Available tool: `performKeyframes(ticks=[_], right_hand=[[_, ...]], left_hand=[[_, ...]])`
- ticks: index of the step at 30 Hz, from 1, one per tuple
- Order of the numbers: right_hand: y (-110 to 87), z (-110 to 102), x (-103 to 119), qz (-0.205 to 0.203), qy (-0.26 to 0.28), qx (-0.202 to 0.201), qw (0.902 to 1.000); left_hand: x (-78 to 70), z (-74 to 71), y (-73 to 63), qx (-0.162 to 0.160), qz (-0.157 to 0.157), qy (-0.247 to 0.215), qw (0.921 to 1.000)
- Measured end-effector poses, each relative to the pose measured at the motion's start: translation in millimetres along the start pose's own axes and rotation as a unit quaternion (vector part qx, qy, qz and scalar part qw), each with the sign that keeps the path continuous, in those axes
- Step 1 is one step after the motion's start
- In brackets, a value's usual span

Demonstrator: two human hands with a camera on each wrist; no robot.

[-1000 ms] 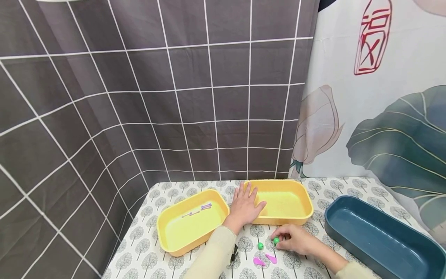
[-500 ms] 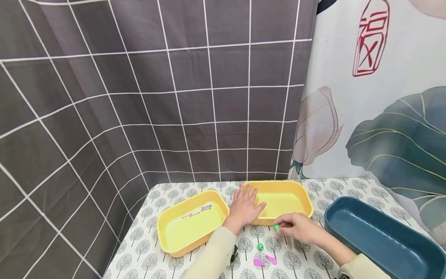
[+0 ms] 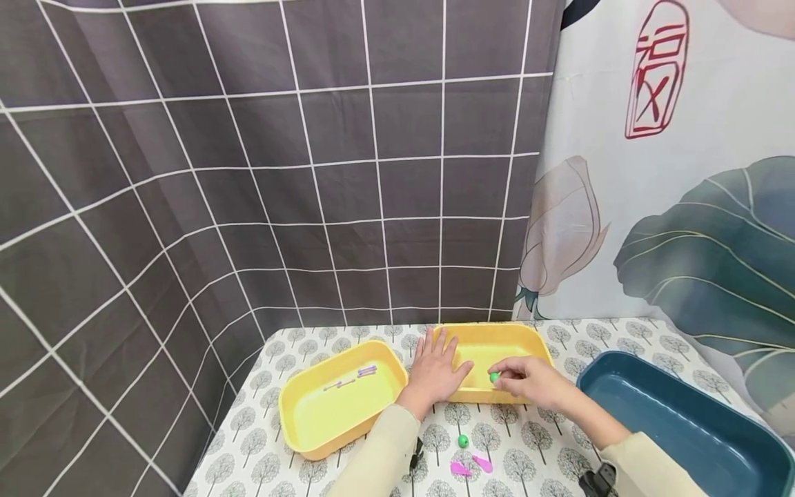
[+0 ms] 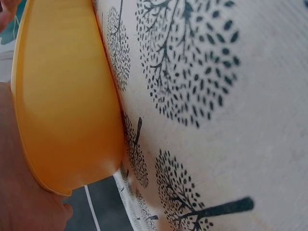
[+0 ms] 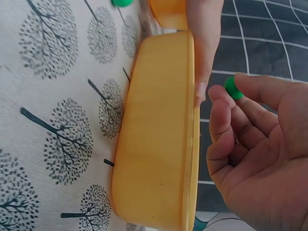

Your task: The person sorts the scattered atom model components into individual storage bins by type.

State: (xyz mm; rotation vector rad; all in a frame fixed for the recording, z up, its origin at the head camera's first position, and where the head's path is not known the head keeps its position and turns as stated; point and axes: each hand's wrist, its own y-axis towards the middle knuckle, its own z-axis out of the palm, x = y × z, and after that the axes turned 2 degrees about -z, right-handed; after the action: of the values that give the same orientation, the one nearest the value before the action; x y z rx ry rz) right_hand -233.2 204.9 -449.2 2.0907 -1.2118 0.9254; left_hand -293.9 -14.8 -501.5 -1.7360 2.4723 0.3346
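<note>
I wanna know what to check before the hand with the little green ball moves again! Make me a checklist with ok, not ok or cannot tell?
1. Small round green ball pinched by the right hand: ok.
2. Ball higher than the rim of the yellow rectangular tray on the right: ok, the right wrist view shows it.
3. Left hand resting on that tray's left end: ok.
4. Nothing hidden under the left palm: cannot tell.
5. All green balls off the white tree-print cloth: not ok, a second green ball lies there.
6. Flat pink pieces apart from both hands: ok.
</note>
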Motion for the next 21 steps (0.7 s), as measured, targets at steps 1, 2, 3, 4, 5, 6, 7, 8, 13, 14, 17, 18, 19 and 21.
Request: performKeyframes(ticks=[1,2,3,4,5,6,7,8,13,14,17,18,19,21], right_hand=[[1.6,0,-1,0.005,-0.002,-0.005,1.0],[3.2,-1,-2,0.011,-0.002,-0.009,0.9999],[4.9,-1,-3,0.016,-0.003,-0.015,0.9997],[6.6,-1,-4,0.023,-0.002,-0.021,0.9995],[8.5,-1,-6,0.03,0.001,-0.026,0.9992],[10.7,-1,-7,0.036,0.001,-0.033,0.9988],[13.2,-1,-9,0.043,0.005,-0.039,0.9983],[15.8,0,-10,0.049,0.009,-0.045,0.9977],[27.0,4,-18,0.083,0.013,-0.076,0.9936],[28.7,4,-19,0.087,0.01,-0.08,0.9929],[33.1,4,-22,0.107,0.013,-0.092,0.9899],[34.7,3,-22,0.11,0.014,-0.094,0.9893],[36.4,3,-23,0.113,0.016,-0.097,0.9887],[39.8,2,-23,0.119,0.019,-0.102,0.9875]], left_hand=[[0.2,0.2,0.1,-0.001,0.0,0.0,1.0],[0.5,1.0,0.4,-0.002,0.0,0.002,1.0],[0.6,1.6,0.5,-0.003,0.001,0.0,1.0],[0.6,1.6,0.3,-0.003,0.003,-0.002,1.0],[0.6,2.2,0.5,-0.005,0.005,-0.003,1.0],[0.6,2.6,0.8,-0.005,0.005,-0.001,1.0],[0.6,2.8,0.7,-0.005,0.005,0.0,1.0],[0.8,3.4,0.8,-0.006,0.003,0.001,1.0],[1.3,4.4,-0.8,-0.005,-0.004,0.006,1.0],[1.2,4.2,-1.0,-0.006,-0.002,0.005,1.0],[0.3,3.8,-0.7,-0.003,0.004,0.004,1.0],[0.1,3.4,-0.3,-0.003,0.005,0.005,1.0],[-0.1,2.9,0.0,-0.004,0.004,0.006,1.0],[-0.1,1.9,0.7,-0.006,0.003,0.008,0.9999]])
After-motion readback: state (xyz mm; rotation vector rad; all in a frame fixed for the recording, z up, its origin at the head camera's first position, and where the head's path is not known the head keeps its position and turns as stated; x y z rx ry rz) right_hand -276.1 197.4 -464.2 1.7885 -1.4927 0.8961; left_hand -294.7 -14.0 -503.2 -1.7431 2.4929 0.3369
